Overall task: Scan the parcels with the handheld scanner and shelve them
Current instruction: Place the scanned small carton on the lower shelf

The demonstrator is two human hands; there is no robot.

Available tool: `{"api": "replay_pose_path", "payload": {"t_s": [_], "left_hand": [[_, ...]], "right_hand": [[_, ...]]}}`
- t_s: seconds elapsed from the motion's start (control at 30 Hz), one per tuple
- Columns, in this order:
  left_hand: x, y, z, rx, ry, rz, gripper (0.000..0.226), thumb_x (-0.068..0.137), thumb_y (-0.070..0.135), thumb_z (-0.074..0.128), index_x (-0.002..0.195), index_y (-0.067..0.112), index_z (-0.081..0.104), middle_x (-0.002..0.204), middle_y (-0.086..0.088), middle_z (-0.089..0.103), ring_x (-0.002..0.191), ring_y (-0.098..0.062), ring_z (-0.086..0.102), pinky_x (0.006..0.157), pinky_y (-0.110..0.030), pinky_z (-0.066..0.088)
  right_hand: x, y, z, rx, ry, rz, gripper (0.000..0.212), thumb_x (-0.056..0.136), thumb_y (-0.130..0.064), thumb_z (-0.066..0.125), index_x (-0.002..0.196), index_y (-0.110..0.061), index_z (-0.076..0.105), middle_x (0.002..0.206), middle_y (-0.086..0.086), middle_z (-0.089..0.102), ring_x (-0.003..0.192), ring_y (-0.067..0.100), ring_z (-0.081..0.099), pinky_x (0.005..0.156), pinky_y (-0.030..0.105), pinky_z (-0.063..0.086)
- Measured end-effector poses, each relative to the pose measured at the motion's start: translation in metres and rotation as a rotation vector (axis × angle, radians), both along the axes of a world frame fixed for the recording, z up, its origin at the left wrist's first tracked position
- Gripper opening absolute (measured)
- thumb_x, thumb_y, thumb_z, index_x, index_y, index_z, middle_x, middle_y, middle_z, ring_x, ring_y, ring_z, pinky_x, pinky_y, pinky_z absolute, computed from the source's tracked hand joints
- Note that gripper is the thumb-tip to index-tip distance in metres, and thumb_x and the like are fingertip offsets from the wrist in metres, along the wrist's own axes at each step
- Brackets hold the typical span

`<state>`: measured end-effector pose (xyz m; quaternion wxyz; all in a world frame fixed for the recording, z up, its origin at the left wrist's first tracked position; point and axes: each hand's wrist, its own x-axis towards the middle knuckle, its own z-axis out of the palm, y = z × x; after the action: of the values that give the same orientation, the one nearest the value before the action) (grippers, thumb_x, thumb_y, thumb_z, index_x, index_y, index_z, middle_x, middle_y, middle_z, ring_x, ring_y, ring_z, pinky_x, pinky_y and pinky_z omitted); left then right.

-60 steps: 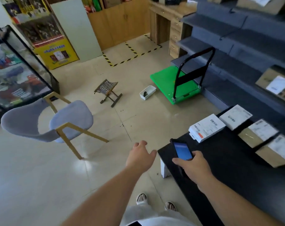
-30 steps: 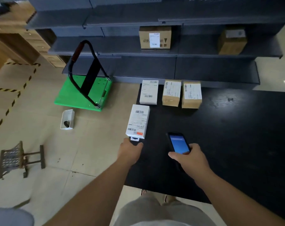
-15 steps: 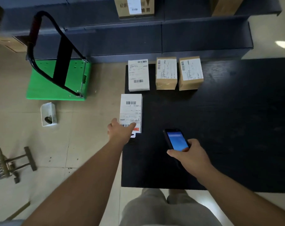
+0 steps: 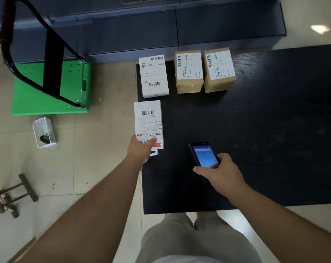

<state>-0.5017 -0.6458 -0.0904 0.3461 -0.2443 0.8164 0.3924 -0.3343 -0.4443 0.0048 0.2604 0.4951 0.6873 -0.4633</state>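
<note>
4 parcels lie on the black table (image 4: 274, 130); left hand (image 4: 141, 151) pinches the white parcel (image 4: 148, 123) at frame centre, right hand (image 4: 220, 172) grips the scanner (image 4: 203, 155). Next, I judge, aim at its barcode.

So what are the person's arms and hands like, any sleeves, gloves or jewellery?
Both forearms are bare, with no sleeves in view. The left hand and right hand wear no gloves, and no rings, watch or wristband show.
</note>
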Motion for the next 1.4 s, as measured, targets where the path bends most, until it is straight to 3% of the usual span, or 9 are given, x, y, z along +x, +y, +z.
{"api": "replay_pose_path", "payload": {"t_s": [0.2, 0.37, 0.5, 0.57, 0.73, 0.83, 1.03, 1.13, 1.4], "left_hand": [[0.008, 0.005, 0.004, -0.037, 0.065, 0.04, 0.058, 0.088, 0.034, 0.083, 0.134, 0.016, 0.052, 0.12, 0.003, 0.069, 0.096, -0.02, 0.067, 0.079, -0.033, 0.049], [0.02, 0.001, 0.019, -0.101, 0.041, -0.012, 0.07, 0.076, 0.038, 0.091, 0.13, 0.016, 0.053, 0.122, -0.002, 0.065, 0.098, -0.028, 0.07, 0.083, -0.045, 0.063], [0.043, 0.001, 0.029, -0.038, 0.026, -0.025, 0.058, 0.083, 0.022, 0.087, 0.126, 0.012, 0.051, 0.118, -0.005, 0.065, 0.084, -0.019, 0.067, 0.056, -0.029, 0.054], [0.056, 0.004, 0.036, -0.007, 0.014, -0.025, 0.054, 0.085, 0.018, 0.086, 0.125, 0.011, 0.05, 0.116, -0.007, 0.066, 0.084, -0.018, 0.065, 0.053, -0.025, 0.048], [0.077, 0.023, 0.061, 0.09, 0.033, 0.002, 0.052, 0.085, 0.008, 0.08, 0.127, 0.012, 0.049, 0.118, -0.007, 0.066, 0.097, -0.027, 0.067, 0.056, -0.028, 0.049], [0.083, 0.034, 0.08, 0.154, 0.075, -0.006, 0.056, 0.088, 0.006, 0.077, 0.133, 0.014, 0.045, 0.121, -0.004, 0.063, 0.103, -0.027, 0.065, 0.059, -0.025, 0.051], [0.091, 0.048, 0.11, 0.244, 0.188, 0.031, 0.059, 0.085, 0.005, 0.08, 0.131, 0.019, 0.046, 0.129, -0.004, 0.064, 0.113, -0.029, 0.065, 0.093, -0.044, 0.061], [0.094, 0.052, 0.124, 0.297, 0.226, 0.044, 0.061, 0.084, 0.003, 0.08, 0.131, 0.02, 0.044, 0.131, -0.004, 0.063, 0.118, -0.031, 0.065, 0.101, -0.051, 0.058], [0.097, 0.058, 0.142, 0.503, 0.253, 0.179, 0.07, 0.083, -0.001, 0.08, 0.139, 0.021, 0.044, 0.133, -0.007, 0.065, 0.117, -0.03, 0.068, 0.1, -0.046, 0.059]], "right_hand": [[0.011, -0.008, 0.01, 0.018, 0.011, -0.01, 0.1, 0.076, -0.051, 0.088, 0.154, -0.018, 0.036, 0.104, -0.009, 0.057, 0.091, 0.006, 0.057, 0.081, 0.033, 0.05], [0.02, -0.012, 0.028, 0.039, 0.026, -0.025, 0.099, 0.075, -0.052, 0.088, 0.152, -0.019, 0.037, 0.105, -0.009, 0.056, 0.092, 0.008, 0.058, 0.084, 0.038, 0.055], [0.029, -0.012, 0.047, 0.054, 0.069, -0.05, 0.095, 0.076, -0.049, 0.088, 0.151, -0.017, 0.039, 0.1, -0.006, 0.059, 0.09, 0.011, 0.06, 0.089, 0.042, 0.058], [0.033, -0.01, 0.058, 0.062, 0.084, -0.041, 0.096, 0.077, -0.049, 0.088, 0.152, -0.018, 0.037, 0.101, -0.007, 0.058, 0.091, 0.011, 0.06, 0.09, 0.042, 0.059], [0.041, -0.001, 0.087, 0.074, 0.115, 0.042, 0.093, 0.077, -0.052, 0.087, 0.15, -0.02, 0.038, 0.104, -0.006, 0.058, 0.091, 0.012, 0.062, 0.079, 0.034, 0.058], [0.046, 0.008, 0.105, 0.083, 0.147, 0.11, 0.094, 0.077, -0.052, 0.087, 0.151, -0.022, 0.037, 0.105, -0.005, 0.058, 0.093, 0.014, 0.063, 0.082, 0.035, 0.059], [0.054, 0.029, 0.138, 0.081, 0.215, 0.155, 0.096, 0.077, -0.051, 0.088, 0.152, -0.021, 0.036, 0.109, -0.004, 0.059, 0.1, 0.015, 0.062, 0.091, 0.039, 0.059], [0.055, 0.037, 0.152, 0.086, 0.258, 0.175, 0.099, 0.077, -0.05, 0.088, 0.154, -0.02, 0.034, 0.116, -0.001, 0.059, 0.106, 0.018, 0.061, 0.093, 0.038, 0.057], [0.057, 0.044, 0.179, 0.088, 0.339, 0.272, 0.087, 0.071, -0.052, 0.09, 0.14, -0.023, 0.045, 0.116, 0.0, 0.061, 0.102, 0.018, 0.063, 0.083, 0.037, 0.058]]}}
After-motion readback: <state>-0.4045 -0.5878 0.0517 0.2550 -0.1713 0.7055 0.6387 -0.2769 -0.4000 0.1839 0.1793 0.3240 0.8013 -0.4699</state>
